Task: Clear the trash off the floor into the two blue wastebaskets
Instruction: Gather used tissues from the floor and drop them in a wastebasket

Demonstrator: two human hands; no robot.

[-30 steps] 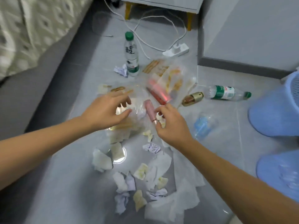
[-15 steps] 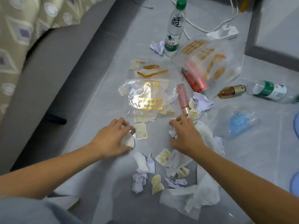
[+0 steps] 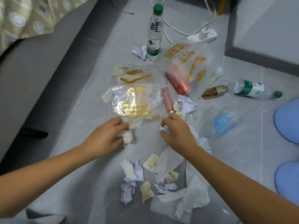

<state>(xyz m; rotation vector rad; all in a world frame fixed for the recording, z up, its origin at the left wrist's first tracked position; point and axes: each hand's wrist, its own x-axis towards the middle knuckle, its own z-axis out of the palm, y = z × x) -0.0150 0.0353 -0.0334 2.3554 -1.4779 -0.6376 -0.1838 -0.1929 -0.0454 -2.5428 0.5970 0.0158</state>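
Trash lies scattered over the grey tiled floor. My left hand (image 3: 107,137) grips a crumpled white paper wad (image 3: 127,137) at the near edge of a clear gold-printed wrapper (image 3: 132,102). My right hand (image 3: 177,131) pinches a small white paper scrap (image 3: 164,128) just below a pink tube (image 3: 167,101). Several crumpled paper bits (image 3: 129,177) and white tissues (image 3: 189,201) lie nearer to me. Two blue wastebaskets sit at the right edge, one farther (image 3: 287,122) and one nearer (image 3: 288,180).
An upright water bottle (image 3: 155,34) stands at the back; another bottle (image 3: 255,89) lies on its side at right. A red tube (image 3: 178,84), gold bottle (image 3: 214,92), clear cup (image 3: 226,123) and large clear bag (image 3: 194,62) lie between. A power strip (image 3: 204,36) with cords is behind. A grey sofa base (image 3: 40,75) borders the left.
Both hands came back from the wrapper and pink tube toward me. Each hand has closed on a paper scrap. The view tilted down and left.
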